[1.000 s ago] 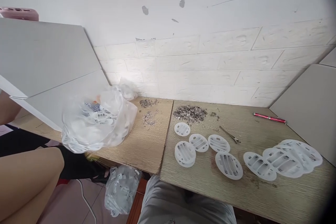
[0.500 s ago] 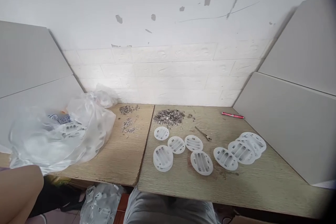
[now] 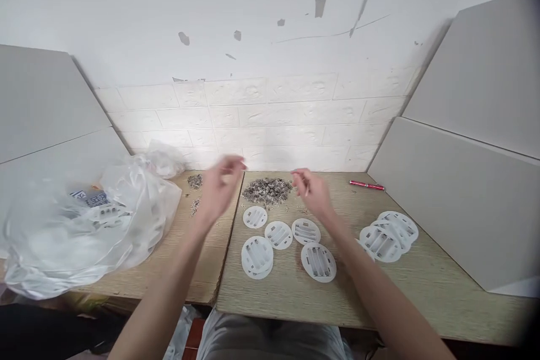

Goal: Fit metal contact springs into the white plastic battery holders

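My left hand (image 3: 220, 185) is raised over the left side of the pile of small metal pieces (image 3: 266, 190). It is blurred, with a gap between thumb and loosely bent fingers and nothing visible in it. My right hand (image 3: 311, 190) hovers at the pile's right side, its fingers loosely curled and apart, also smeared; I see nothing held. Below the hands lie round white plastic battery holders: one (image 3: 255, 217) near the pile, another (image 3: 305, 231) by my right wrist, one with metal contacts (image 3: 318, 262) in front, and a stacked pair (image 3: 257, 257).
More round holders (image 3: 380, 243) overlap at the right. A red pen (image 3: 367, 185) lies near the right panel (image 3: 468, 202). A clear plastic bag (image 3: 139, 219) with white parts fills the left side. Smaller metal heaps (image 3: 194, 181) lie beside it. A white wall (image 3: 270, 124) closes the back.
Both my hands have come into view and reached toward the metal pile. The view has shifted slightly. My right arm now covers the thin tool's place, and another person's limb at the left has gone.
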### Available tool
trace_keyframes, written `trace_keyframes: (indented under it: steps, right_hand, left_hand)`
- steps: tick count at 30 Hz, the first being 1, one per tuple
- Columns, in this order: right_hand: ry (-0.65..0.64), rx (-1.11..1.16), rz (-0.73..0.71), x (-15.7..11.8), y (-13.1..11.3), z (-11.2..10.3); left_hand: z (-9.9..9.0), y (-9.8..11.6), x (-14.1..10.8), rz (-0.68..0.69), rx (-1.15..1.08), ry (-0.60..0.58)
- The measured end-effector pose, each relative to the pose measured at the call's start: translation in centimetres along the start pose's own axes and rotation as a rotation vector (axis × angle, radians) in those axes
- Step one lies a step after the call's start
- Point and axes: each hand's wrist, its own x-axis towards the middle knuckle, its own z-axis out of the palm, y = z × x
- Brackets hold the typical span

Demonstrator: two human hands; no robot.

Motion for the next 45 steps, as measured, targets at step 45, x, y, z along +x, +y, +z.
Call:
trace_keyframes:
  steps: [45]
  right_hand:
    - [-0.275, -0.610, 0.129, -7.2, 3.4, -11.7]
  left_hand:
    - [8.3, -5.3, -4.3, -0.301, -0.179, -0.364]
